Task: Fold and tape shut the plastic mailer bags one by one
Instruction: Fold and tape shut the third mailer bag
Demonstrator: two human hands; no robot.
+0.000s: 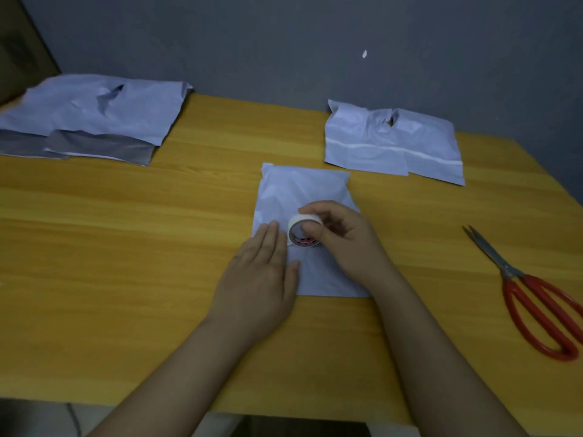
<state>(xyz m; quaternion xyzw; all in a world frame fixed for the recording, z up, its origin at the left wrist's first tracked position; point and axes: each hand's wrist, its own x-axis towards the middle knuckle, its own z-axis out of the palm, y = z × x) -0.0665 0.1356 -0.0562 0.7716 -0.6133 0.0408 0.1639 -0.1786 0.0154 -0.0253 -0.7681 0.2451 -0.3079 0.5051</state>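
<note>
A folded white plastic mailer bag [304,190] lies in the middle of the wooden table. My left hand [263,275] presses flat on the bag's left edge with straight fingers. My right hand [342,238] grips a white roll of tape [304,230] standing on edge on the bag, thumb on the roll's near face and fingers over its top. The roll sits just right of my left fingertips. A stack of unfolded white and grey mailer bags [94,118] lies at the back left. Two folded mailer bags [391,143], overlapping, lie at the back right.
Red-handled scissors [530,298] lie closed on the right side of the yellow wooden table [126,231], blades pointing away. A grey wall rises behind the table. A brown cardboard box [19,48] stands at the far left corner.
</note>
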